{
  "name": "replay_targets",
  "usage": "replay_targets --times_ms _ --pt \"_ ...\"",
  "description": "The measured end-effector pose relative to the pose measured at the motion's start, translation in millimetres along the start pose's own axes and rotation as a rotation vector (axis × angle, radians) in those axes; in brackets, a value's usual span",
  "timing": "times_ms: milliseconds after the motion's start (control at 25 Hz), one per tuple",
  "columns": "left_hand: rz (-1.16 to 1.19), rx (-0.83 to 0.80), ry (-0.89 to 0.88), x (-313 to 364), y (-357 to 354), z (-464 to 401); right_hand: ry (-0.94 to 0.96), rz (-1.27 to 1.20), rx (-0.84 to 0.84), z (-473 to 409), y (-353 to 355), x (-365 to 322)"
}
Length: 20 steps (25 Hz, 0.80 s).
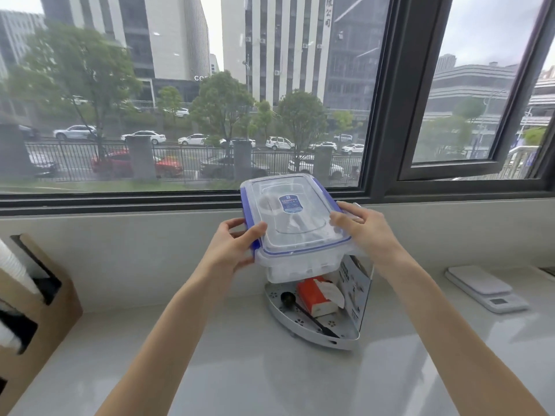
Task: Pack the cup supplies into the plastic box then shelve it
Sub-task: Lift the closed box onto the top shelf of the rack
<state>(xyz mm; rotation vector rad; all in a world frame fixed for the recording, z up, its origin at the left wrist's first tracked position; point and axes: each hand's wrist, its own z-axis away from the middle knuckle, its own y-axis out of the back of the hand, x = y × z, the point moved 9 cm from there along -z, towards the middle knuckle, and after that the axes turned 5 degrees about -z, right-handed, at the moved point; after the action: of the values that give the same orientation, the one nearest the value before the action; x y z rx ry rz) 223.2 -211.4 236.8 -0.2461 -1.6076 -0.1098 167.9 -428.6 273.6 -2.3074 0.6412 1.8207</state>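
A clear plastic box (292, 217) with a clear lid, blue clips and a blue label is held up in the air in front of the window. My left hand (234, 246) grips its near-left side and my right hand (365, 228) grips its right side. White items show faintly through the lid. Right below the box stands a small white corner rack (315, 331) on the counter, holding an orange tissue pack (319, 297), a black spoon (309, 313) and a printed card (356, 283).
A wooden organizer (39, 313) with white paper cups (12, 265) stands at the left edge of the grey counter. A white kitchen scale (486, 288) lies at the right. The window sill and dark frame run behind the rack.
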Motion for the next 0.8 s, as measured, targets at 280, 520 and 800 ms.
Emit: replay_targets --times_ms 280,520,800 --pt "0.047 -0.073 0.028 15 -57 -48 0.04 0.039 0.015 -68 41 -12" --pt "0.093 -0.129 0.052 9 -95 -84 0.031 0.039 0.081 -128 65 12" --pt "0.169 -0.128 0.117 -16 -112 -109 0.02 0.059 0.081 -160 71 40"
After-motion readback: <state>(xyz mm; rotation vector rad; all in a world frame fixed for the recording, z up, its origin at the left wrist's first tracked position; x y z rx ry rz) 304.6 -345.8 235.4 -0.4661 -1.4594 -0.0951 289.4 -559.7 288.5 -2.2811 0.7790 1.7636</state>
